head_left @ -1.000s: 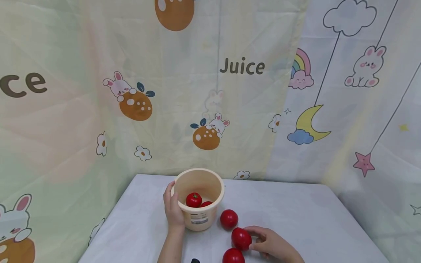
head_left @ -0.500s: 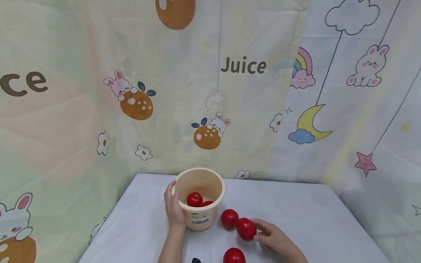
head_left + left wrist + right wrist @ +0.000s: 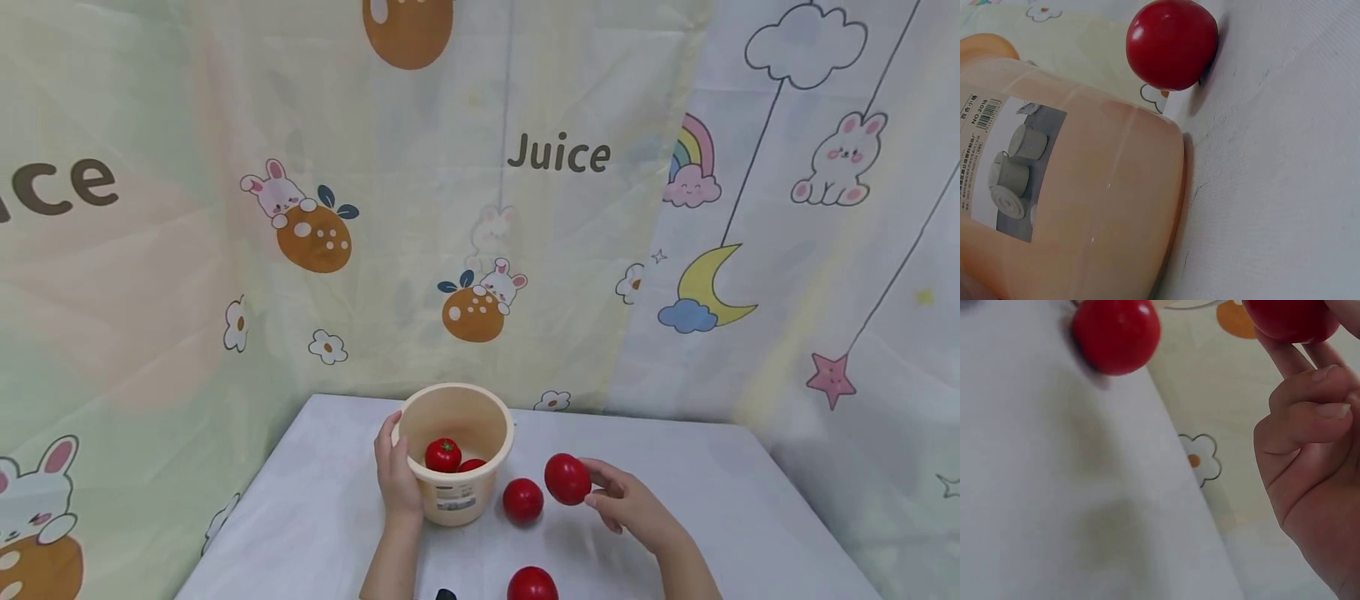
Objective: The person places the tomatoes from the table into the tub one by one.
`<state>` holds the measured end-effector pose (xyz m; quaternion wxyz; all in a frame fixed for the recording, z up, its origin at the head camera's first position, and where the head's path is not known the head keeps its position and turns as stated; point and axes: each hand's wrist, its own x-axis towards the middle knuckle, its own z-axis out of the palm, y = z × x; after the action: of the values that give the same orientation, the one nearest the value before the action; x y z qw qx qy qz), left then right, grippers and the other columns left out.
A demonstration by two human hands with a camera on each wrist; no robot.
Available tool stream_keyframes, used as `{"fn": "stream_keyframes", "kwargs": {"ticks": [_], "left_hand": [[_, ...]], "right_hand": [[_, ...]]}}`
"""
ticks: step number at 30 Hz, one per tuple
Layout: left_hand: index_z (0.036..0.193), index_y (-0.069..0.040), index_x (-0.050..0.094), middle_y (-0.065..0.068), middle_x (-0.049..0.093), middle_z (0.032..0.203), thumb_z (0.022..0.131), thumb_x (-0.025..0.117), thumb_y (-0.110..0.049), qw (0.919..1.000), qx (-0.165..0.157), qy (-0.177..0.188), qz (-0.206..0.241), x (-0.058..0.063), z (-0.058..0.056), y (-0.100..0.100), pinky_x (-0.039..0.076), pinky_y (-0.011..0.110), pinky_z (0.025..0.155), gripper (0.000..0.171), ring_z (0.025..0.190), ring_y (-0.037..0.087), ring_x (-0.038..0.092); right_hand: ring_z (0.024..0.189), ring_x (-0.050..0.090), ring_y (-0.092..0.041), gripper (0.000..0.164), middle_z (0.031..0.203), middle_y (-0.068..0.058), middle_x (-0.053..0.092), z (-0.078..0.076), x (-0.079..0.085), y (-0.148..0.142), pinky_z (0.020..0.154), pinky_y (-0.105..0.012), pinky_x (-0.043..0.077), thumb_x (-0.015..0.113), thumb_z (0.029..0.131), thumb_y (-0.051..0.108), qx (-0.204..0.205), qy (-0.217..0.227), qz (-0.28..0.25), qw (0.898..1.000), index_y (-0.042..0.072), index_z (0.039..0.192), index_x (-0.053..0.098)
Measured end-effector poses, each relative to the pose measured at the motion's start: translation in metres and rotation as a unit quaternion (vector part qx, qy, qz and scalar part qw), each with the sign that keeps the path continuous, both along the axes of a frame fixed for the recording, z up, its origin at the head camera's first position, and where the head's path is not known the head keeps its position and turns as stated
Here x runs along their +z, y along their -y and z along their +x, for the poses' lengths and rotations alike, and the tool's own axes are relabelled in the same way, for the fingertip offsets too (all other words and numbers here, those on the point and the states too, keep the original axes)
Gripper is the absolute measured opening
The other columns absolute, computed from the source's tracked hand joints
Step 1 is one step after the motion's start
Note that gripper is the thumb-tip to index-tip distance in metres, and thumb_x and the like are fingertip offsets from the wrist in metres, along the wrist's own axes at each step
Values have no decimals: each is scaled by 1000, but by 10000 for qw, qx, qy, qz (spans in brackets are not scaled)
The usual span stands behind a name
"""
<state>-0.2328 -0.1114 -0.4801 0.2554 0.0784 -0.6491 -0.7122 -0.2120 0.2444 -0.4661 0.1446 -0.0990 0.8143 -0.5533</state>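
Note:
My left hand [image 3: 397, 477] grips the left side of a cream plastic bucket [image 3: 486, 492], thumb at the rim. Inside the bucket lie a red tomato [image 3: 443, 455] with a green top and another tomato [image 3: 472, 465], partly hidden by the rim. My right hand [image 3: 632, 507] pinches a tomato [image 3: 567, 479] above the table, right of the bucket. In the right wrist view the held tomato [image 3: 1291, 317] is cut off at the top, between thumb and fingers. A loose tomato [image 3: 522, 502] sits close to the bucket's right side; another tomato [image 3: 532, 585] lies at the front edge of view.
The white-covered table [image 3: 637, 450] reaches back to a printed curtain [image 3: 390, 208], which also hangs on both sides. A small black object [image 3: 446, 594] shows at the bottom edge. In the left wrist view the bucket carries a printed label [image 3: 1019, 169].
My right hand has lifted its tomato off the table and moved it away from me and slightly right, past the loose tomato. My left hand and the bucket have stayed in place.

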Motion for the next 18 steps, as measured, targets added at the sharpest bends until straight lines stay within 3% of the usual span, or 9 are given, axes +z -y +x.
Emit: {"fn": "stream_keyframes", "kwargs": {"ticks": [10,18], "left_hand": [[141,-35,44,-8,40,145,101,39,-32,10000,4,72,13,0,1,1,42,57,108,40,134,20,43],[145,-30,41,-7,40,147,102,38,-32,9999,-22,90,-67,-1,1,1,40,59,109,44,136,21,41]], "right_hand": [[52,49,-14,54,129,-8,62,-22,39,5,51,-28,49,68,90,31,172,-493,100,9986,27,141,51],[53,47,-14,54,127,-10,61,-37,58,19,50,-24,46,68,91,29,529,-749,-74,9958,27,142,49]]}}
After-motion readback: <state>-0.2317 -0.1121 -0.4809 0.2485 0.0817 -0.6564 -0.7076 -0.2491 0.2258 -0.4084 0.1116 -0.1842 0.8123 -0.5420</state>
